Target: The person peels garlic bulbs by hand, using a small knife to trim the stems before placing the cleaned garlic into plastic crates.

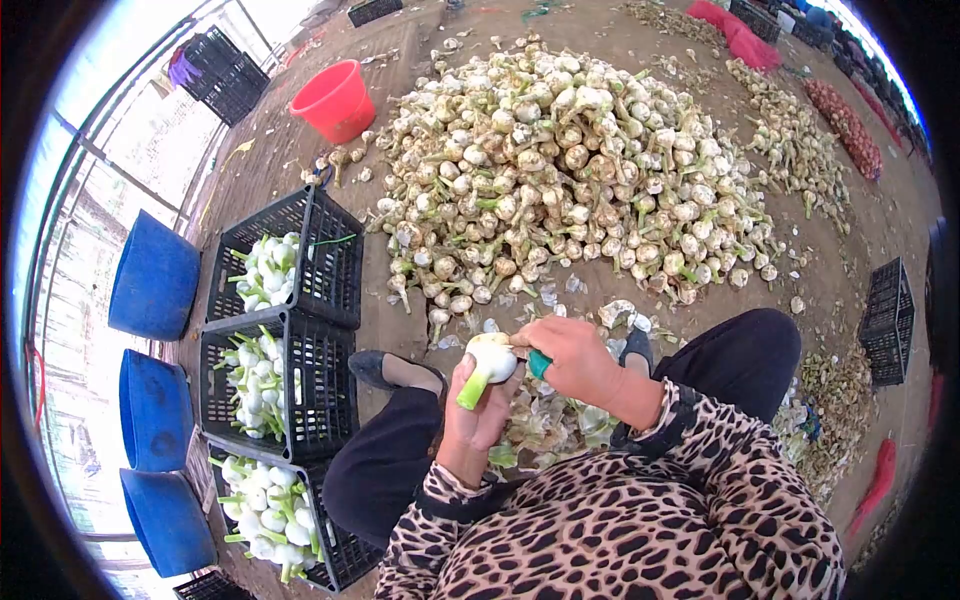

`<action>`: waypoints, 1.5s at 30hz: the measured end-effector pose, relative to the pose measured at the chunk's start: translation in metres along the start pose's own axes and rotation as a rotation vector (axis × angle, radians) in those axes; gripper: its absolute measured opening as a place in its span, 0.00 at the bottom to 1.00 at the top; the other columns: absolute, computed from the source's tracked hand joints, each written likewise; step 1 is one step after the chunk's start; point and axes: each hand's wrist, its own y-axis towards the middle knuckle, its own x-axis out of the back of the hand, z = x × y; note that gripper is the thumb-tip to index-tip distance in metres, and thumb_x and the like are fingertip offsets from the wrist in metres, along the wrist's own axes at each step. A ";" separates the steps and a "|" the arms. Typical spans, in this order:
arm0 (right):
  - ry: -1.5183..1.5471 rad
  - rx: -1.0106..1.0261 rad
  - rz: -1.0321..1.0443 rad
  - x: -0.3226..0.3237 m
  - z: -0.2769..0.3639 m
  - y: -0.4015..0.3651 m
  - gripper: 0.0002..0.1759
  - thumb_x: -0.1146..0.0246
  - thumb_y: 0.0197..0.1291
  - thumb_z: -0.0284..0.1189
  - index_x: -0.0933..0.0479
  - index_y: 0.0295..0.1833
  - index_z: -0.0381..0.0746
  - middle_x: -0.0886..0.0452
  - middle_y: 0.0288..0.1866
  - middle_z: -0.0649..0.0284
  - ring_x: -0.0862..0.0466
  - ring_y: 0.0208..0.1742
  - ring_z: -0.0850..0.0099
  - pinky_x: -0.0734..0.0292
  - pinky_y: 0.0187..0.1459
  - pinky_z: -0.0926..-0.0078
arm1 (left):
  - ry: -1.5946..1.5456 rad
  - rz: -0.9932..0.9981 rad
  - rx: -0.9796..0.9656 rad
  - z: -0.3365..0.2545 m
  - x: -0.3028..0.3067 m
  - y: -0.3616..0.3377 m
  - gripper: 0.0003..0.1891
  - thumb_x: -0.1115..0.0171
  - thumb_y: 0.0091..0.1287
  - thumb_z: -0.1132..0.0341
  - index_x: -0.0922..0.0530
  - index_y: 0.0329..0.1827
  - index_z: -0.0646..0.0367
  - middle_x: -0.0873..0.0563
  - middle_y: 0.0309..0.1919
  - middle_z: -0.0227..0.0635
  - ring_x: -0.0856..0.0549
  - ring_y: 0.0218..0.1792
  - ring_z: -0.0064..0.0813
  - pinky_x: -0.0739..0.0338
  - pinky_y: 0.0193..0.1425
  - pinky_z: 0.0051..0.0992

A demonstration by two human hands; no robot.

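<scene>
My left hand [478, 413] holds a white garlic bulb [492, 362] with its short green stem pointing down toward me. My right hand [580, 362] is closed around a tool with a green handle [539, 364], right beside the bulb. The tool's working end is too small to make out against the bulb's root side. Loose peeled skins [550, 428] lie on the ground below both hands. Beyond them rises a large heap of untrimmed garlic bulbs [580, 170].
Black crates [325, 385] of clean white bulbs line my left side, with blue tubs [155, 275] behind them. A red bucket [335, 102] stands at the upper left. Another black crate [889, 322] and a red net sack [843, 128] are at the right.
</scene>
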 end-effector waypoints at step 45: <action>1.673 -0.619 0.474 -0.130 0.042 0.206 0.25 0.42 0.65 0.34 0.36 0.63 0.33 0.22 0.48 0.56 0.20 0.44 0.72 0.23 0.43 0.76 | 0.145 -0.650 -0.511 -0.015 0.020 0.015 0.11 0.51 0.71 0.66 0.31 0.53 0.58 0.24 0.45 0.32 0.25 0.44 0.24 0.31 0.51 0.25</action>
